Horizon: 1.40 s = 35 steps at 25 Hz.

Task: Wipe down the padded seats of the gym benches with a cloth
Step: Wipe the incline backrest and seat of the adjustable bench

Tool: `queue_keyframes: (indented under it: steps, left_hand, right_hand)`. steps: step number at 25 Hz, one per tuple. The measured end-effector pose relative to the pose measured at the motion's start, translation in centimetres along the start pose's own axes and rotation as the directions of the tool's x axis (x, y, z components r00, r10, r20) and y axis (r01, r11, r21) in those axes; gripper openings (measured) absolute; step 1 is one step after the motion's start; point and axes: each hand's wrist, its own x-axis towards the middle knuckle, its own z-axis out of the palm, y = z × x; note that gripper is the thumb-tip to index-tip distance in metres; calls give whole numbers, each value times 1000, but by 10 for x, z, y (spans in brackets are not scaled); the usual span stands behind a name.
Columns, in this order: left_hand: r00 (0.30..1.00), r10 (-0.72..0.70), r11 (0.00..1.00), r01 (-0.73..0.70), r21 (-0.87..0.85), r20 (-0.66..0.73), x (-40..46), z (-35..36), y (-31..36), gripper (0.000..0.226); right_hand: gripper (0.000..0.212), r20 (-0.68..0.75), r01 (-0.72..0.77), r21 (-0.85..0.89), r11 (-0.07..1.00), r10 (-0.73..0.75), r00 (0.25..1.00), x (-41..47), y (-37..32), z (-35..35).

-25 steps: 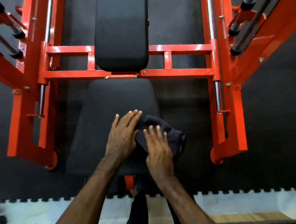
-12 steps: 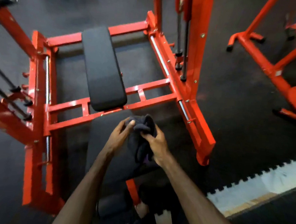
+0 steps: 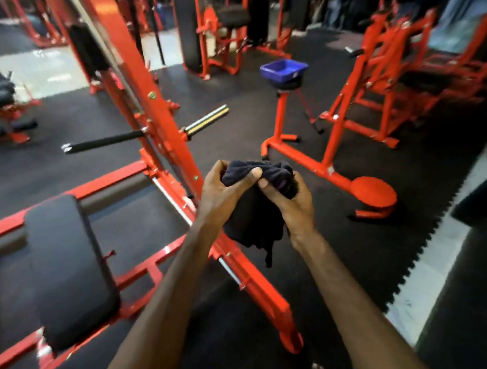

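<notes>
Both hands raised in front of the person, well above the bench. Left hand [image 3: 224, 188] curled round one side of the dark cloth [image 3: 256, 211], thumb pressed over the top fold; right hand [image 3: 290, 199] curled round the other side, thumb tip close to the left thumb. Cloth is bunched between the palms, with a loose tail hanging below the wrists, clear of any surface. It drapes and creases freely, so it looks soft, light and limp: no stiffness to rely on, and it will likely take whatever shape the hands give it. Texture reads as towelling, probably grippy rather than slick; little risk of slipping or damage. Best taken as a wad in the palm, or folded flat under spread fingers, with the tail gathered in so it does not drag. Black backrest pad [image 3: 69, 270] of the orange-red bench frame [image 3: 165, 127] lies below left, untouched. Seat pad not clearly in view.
</notes>
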Motion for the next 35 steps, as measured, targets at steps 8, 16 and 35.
queue_keyframes:
  steps: [8, 16, 35]
  left_hand:
    - [985, 57, 998, -54, -23, 164, 152, 203, 41, 45]
    - [947, 242, 966, -255, 38, 210, 328, 338, 85, 32]
    - [982, 163, 951, -182, 249, 97, 868, 302, 2, 45]
  right_hand:
    - [17, -117, 65, 198, 978, -42, 992, 215, -76, -145]
    - [59, -18, 156, 48, 987, -155, 988, 443, -170, -246]
    - [15, 309, 325, -73, 943, -288, 906, 1009, -99, -93]
